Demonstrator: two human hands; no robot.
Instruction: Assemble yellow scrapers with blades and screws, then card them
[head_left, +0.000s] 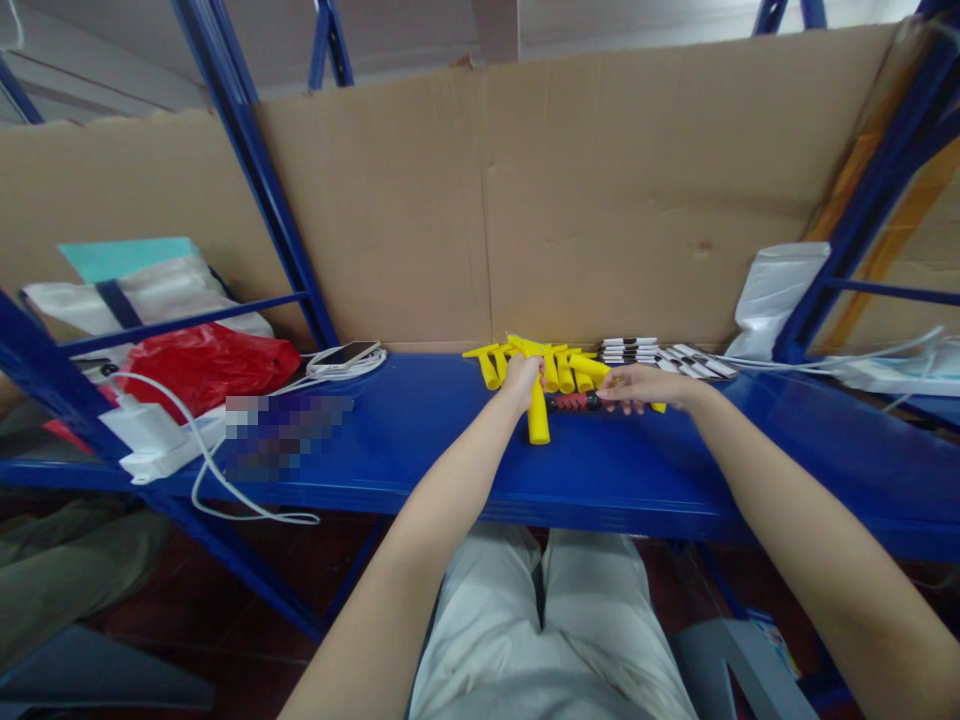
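Note:
My left hand (522, 377) is closed around the upper part of a yellow T-shaped piece (538, 422), whose round handle points down toward me. Just to the right, a short red-and-black rod-like piece (574, 402) lies crosswise, low over the shelf. At its right end the fingers of my right hand (637, 387) are pinched together on the black tip. Behind both hands several more yellow T-shaped pieces (490, 368) lie side by side, partly covered by my hands. What the red-and-black piece exactly is, I cannot make out.
Stacked black-and-white packets (628, 350) lie behind my right hand, on the blue shelf (420, 430). A phone (343, 357) rests on coiled white cable at left, near a red plastic bag (206, 368) and a power strip (172, 450). Cardboard (390, 220) closes the back.

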